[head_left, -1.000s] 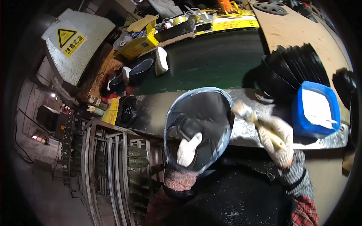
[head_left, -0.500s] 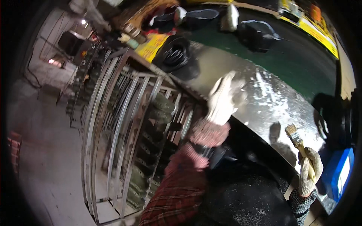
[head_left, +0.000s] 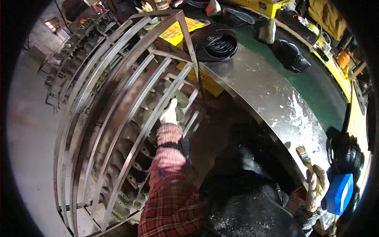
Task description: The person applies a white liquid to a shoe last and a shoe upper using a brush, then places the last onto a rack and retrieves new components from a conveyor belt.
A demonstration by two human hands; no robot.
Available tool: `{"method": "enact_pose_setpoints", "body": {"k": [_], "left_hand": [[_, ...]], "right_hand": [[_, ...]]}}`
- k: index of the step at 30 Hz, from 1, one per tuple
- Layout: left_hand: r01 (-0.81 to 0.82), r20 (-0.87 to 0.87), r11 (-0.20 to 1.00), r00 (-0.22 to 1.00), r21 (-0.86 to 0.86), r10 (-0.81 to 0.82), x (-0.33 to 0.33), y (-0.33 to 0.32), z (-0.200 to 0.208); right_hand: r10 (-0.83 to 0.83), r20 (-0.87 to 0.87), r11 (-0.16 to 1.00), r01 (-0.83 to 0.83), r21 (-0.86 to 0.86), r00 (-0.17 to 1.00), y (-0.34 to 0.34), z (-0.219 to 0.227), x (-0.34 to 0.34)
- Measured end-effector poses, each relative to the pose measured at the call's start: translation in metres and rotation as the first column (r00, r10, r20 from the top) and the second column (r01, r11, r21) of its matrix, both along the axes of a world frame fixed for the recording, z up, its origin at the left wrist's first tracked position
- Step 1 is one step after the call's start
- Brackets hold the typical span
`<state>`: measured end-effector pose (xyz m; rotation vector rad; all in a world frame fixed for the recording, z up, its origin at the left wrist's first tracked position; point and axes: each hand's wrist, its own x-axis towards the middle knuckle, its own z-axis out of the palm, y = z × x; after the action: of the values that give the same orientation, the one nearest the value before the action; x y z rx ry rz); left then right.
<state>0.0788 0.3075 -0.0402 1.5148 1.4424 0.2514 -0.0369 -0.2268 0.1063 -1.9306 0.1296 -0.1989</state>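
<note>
White-gloved, the left hand [head_left: 169,114] is at a green form [head_left: 182,99] in the metal rack [head_left: 188,39], left of centre; whether it grips, I cannot tell. The right hand [head_left: 317,182] grasps a brush [head_left: 304,154], lower right.

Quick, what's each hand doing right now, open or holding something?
Left hand: at the metal rack; can't tell whether it grips anything.
Right hand: closed around a brush.

workshop for sure, kinda shoe-factory looking: tall metal rack [head_left: 135,148] loaded with greenish foot-shaped forms [head_left: 181,98], steel-topped bench [head_left: 252,75] smeared white, long green belt-like surface [head_left: 312,106] alongside, paintbrush [head_left: 304,155] and blue tub [head_left: 340,193] at near end, stacked black parts [head_left: 349,156], yellow box [head_left: 267,7] plus clutter along back, bare grey floor [head_left: 31,130]
</note>
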Motion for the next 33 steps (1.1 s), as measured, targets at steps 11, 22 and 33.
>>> {"method": "enact_pose_setpoints", "body": {"k": [11, 22, 33], "left_hand": [[0.757, 0.814, 0.357, 0.383, -0.548, 0.436, -0.141, -0.111, 0.031], [0.994, 0.988, -0.103, 0.059, -0.045, 0.142, -0.091, -0.261, 0.164], [0.873, 0.931, -0.339, 0.363, -0.351, -0.03, -0.087, -0.381, 0.11]], "right_hand": [[0.056, 0.049, 0.95, -0.038, -0.309, 0.997, -0.012, 0.021, -0.006], [-0.625, 0.577, 0.604, 0.794, -0.071, 0.526, -0.225, 0.072, -0.076], [-0.639, 0.399, 0.692, 0.718, -0.077, 0.658, -0.288, 0.048, -0.133]]}}
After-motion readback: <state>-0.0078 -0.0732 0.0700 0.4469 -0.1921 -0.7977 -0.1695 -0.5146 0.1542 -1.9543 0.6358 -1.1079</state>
